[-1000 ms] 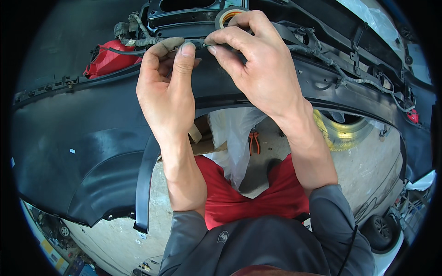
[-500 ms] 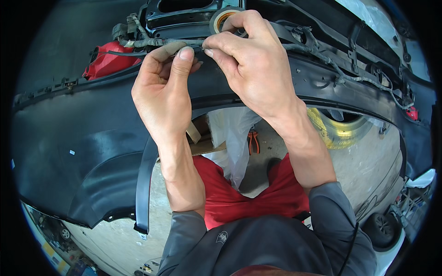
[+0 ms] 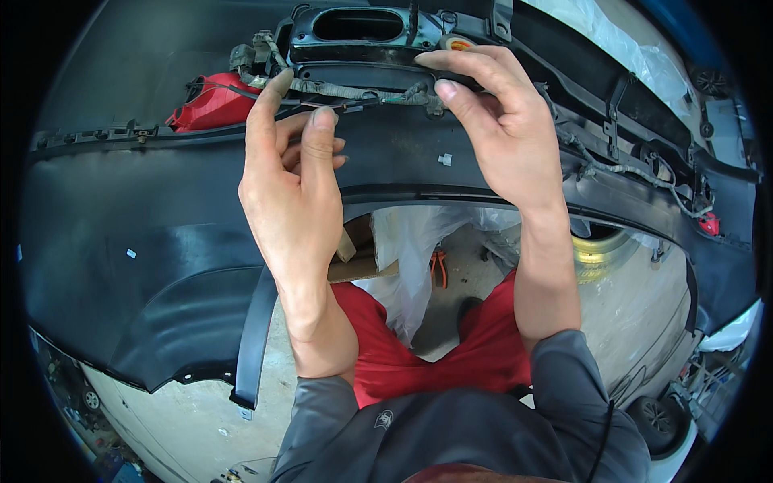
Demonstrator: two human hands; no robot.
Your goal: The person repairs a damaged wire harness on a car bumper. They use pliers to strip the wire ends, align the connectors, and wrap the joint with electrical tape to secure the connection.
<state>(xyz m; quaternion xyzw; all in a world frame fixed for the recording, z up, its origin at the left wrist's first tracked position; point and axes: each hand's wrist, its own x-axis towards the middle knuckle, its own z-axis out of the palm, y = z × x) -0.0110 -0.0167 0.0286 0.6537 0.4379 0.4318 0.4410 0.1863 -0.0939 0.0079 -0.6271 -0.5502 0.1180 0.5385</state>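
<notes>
My left hand has its fingers apart, the index stretched up to the grey taped wiring harness. Just beyond its thumb, thin dark wires with small coloured stretches run beside the harness. My right hand is at the harness's right part, index finger and thumb apart. A roll of tape with an orange core shows behind its index finger, mostly hidden, seemingly held by the rear fingers. Underneath lies a long black car body panel with a wheel-arch cutout.
A red lamp-like part lies left of the harness. Orange-handled pliers are on the floor near clear plastic sheeting. A yellow wheel rim shows through the arch. One small white tag sits on the panel.
My right hand has drawn away rightward from my left, with the tape roll moving along. My left fingers have spread from their pinch. The view has shifted, exposing more of the harness and wires.
</notes>
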